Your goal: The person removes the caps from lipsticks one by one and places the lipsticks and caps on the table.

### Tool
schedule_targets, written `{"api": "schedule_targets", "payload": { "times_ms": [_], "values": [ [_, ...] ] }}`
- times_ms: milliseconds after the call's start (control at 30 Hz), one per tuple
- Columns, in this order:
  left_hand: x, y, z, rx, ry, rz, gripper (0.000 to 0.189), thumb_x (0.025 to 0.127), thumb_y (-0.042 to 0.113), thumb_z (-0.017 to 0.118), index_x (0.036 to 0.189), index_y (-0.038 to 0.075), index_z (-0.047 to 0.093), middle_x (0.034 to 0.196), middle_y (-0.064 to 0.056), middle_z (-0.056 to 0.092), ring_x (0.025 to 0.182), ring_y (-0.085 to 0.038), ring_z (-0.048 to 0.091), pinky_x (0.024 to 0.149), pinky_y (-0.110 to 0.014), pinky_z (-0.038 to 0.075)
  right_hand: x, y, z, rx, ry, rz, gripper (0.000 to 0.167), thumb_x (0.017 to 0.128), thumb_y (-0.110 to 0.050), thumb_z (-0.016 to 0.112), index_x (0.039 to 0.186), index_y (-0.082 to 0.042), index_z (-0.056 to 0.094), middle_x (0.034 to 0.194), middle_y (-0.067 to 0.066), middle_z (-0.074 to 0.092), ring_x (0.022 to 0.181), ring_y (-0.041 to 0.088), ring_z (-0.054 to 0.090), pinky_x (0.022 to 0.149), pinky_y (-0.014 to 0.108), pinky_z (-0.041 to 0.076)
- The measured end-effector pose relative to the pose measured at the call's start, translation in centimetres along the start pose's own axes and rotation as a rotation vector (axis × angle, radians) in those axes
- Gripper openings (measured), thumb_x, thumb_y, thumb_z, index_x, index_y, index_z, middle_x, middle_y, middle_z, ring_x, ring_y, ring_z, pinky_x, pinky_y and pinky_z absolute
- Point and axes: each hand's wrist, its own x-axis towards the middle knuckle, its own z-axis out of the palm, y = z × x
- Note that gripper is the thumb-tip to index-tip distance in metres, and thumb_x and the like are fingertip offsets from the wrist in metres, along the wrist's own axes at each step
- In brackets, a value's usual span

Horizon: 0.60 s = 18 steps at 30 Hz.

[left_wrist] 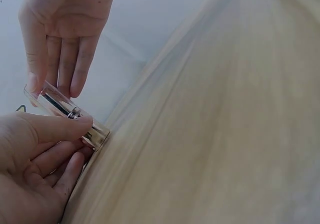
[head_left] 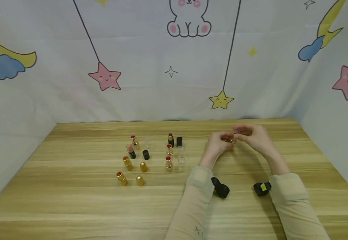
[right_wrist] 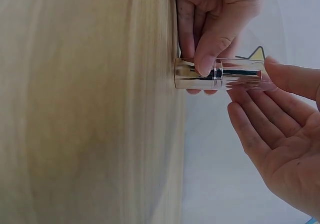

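My left hand [head_left: 217,145] grips a lipstick [right_wrist: 184,77] by its shiny gold base, thumb on one side and fingers on the other. The lipstick stands upright, its base at the tabletop. Over its upper part sits a clear cap [right_wrist: 239,63], through which a gold inner tube shows. My right hand [head_left: 254,138] pinches the cap's top end between thumb and fingertips, with the other fingers stretched out behind it. In the left wrist view both hands meet at this one lipstick, the right hand above the left.
Left of the hands stand several uncapped lipsticks, among them a red one [head_left: 169,163], a pink one [head_left: 130,150] and a gold one [head_left: 121,178]. Beside them are their caps: clear [head_left: 181,164], black [head_left: 146,154] and gold [head_left: 140,180]. A printed curtain [head_left: 138,100] hangs behind the wooden table [head_left: 72,206].
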Motion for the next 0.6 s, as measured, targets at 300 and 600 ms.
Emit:
{"api": "schedule_targets", "payload": {
  "times_ms": [300, 600],
  "values": [
    [-0.14, -0.03, -0.11, 0.027, 0.011, 0.003, 0.027, 0.077, 0.003, 0.078, 0.103, 0.01, 0.075, 0.099, -0.004, 0.075, 0.087, -0.012, 0.068, 0.077, -0.021, 0.053, -0.13, -0.18, -0.07, 0.002, 0.006, -0.009, 0.036, 0.095, -0.017, 0.059, 0.126, 0.002, 0.059, 0.124, 0.023, 0.063, 0.111, 0.037, 0.062, 0.093, 0.049, 0.05],
    [-0.1, -0.13, -0.28, 0.01, -0.01, 0.011, 0.028, 0.078, 0.005, 0.078, 0.105, 0.011, 0.075, 0.1, -0.005, 0.075, 0.087, -0.011, 0.068, 0.075, -0.019, 0.052, -0.39, -0.58, -0.18, 0.017, -0.001, 0.014, 0.039, 0.097, -0.022, 0.058, 0.128, 0.0, 0.058, 0.127, 0.022, 0.061, 0.113, 0.037, 0.061, 0.096, 0.051, 0.047]
  ]
}}
